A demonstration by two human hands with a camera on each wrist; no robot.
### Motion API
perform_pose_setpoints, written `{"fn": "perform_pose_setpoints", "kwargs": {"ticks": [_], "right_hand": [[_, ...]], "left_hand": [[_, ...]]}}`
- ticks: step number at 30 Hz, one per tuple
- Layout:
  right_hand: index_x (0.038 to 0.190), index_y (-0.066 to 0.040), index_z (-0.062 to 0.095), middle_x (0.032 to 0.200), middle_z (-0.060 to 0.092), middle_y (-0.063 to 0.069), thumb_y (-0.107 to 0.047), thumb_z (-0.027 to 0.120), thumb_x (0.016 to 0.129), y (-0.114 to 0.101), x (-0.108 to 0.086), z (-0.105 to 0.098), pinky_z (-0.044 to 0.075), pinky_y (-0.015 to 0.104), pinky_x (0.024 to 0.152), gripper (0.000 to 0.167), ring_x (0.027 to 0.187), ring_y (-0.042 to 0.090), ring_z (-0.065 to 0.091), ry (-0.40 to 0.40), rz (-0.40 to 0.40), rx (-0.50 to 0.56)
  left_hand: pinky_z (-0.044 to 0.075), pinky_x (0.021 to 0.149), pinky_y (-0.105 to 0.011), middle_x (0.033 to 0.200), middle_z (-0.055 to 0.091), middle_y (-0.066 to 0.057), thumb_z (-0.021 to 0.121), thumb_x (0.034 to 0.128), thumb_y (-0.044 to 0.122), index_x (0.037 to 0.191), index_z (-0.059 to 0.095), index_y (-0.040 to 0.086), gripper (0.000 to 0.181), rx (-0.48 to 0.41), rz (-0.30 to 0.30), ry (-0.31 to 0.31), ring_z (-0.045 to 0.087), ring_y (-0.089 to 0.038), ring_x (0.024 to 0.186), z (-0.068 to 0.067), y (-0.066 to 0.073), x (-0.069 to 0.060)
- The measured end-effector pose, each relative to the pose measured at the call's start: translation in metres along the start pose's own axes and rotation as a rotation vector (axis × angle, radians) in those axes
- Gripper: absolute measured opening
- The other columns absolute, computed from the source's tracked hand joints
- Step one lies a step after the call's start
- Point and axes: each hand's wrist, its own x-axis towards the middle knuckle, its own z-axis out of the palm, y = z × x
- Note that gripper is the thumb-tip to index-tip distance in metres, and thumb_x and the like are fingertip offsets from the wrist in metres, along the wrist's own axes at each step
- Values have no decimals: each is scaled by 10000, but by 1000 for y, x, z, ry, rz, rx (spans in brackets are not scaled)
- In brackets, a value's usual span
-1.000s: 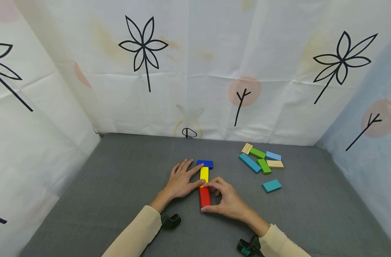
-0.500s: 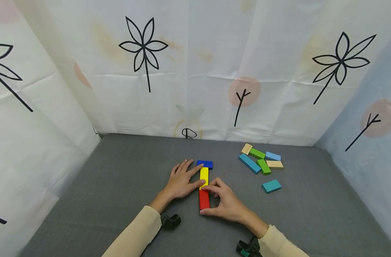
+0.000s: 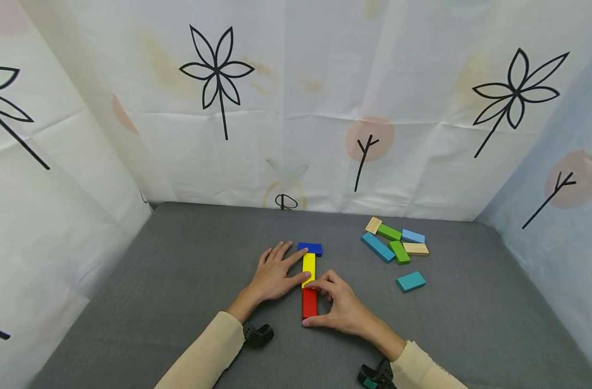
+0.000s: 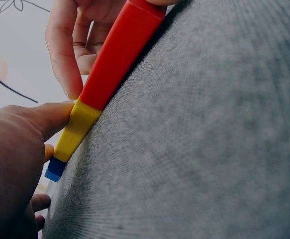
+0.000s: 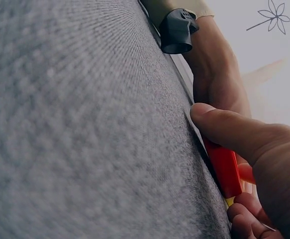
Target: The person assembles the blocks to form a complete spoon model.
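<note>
Three blocks lie end to end on the grey table. A blue block (image 3: 310, 248) lies crosswise at the far end, a yellow block (image 3: 308, 265) runs lengthwise from it, and a red block (image 3: 309, 303) is nearest. With fingers spread, my left hand (image 3: 272, 276) rests its thumb on the yellow block and a fingertip on the blue one. My right hand (image 3: 344, 305) pinches the red block lengthwise, thumb at the near end and index finger at the seam with the yellow block. In the left wrist view the red block (image 4: 122, 52) touches the yellow block (image 4: 77, 130).
Several loose blocks lie at the back right: a long blue block (image 3: 378, 247), green blocks (image 3: 399, 252), a light blue block (image 3: 413, 236) and plain wood blocks (image 3: 416, 249). A teal block (image 3: 411, 282) lies apart, nearer. A patterned cloth (image 3: 286, 108) hangs behind the table.
The red block, in my right hand's pinch, has shifted slightly toward the near edge and straightened in line with the yellow block. My left hand has stayed in place.
</note>
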Motion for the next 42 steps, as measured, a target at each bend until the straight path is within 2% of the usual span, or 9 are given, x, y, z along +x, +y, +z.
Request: {"fn": "perform_pose_setpoints", "kwargs": {"ticks": [18,26,42], "right_hand": [[1302,-173,671,1032,505,-19,-423,942,692,-1,0,-2,447,266,747,712,867,161,496,-16,39,-9],[1316,-191,669,1013,510,-13,-408,899,770,1,-1,-5,451,269,740,632,856,151,500,-46,43,-12],[1309,-185,699,950,503,-11,-414,913,745,1,-1,-3,446,259,709,645,798,139,486,-16,24,-15]], "left_hand": [[81,1198,-608,1635,304,-134,550,988,586,1561,434,302,650,-4,2,4,174,-360,1531,0,0,0],[79,1200,-604,1636,302,-132,541,989,596,1563,429,306,653,2,0,-1,173,-354,1532,1,0,0],[82,1198,-606,1635,304,-130,538,987,603,1564,428,305,658,-1,4,3,178,-356,1530,2,-2,0]]}}
